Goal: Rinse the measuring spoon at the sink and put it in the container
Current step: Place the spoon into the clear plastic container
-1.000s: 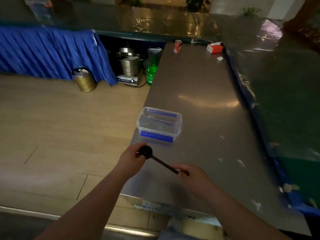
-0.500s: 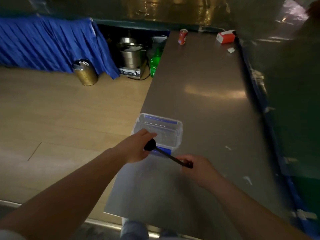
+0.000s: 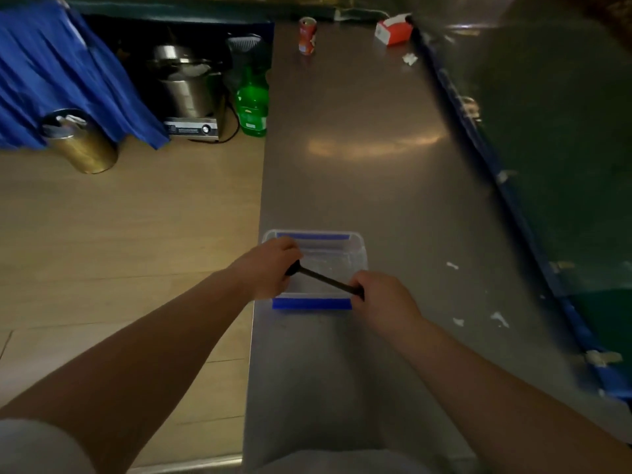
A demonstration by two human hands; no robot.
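Over the open container (image 3: 355, 249), both hands hold the measuring spoon (image 3: 323, 278): left hand (image 3: 270, 268) pinching the bowl, right hand (image 3: 383, 297) the handle. Best lower it level, then release inside.

A long steel counter (image 3: 359, 172) runs away under dim light, a soft glare patch on its middle. Left of it lies pale wood flooring (image 3: 136, 234). Blue skirting cloth (image 3: 61, 80) hangs at the far left, beside a brass bin (image 3: 82, 145), a steel pot on a cooker (image 3: 188, 94) and a green bottle (image 3: 252, 104)
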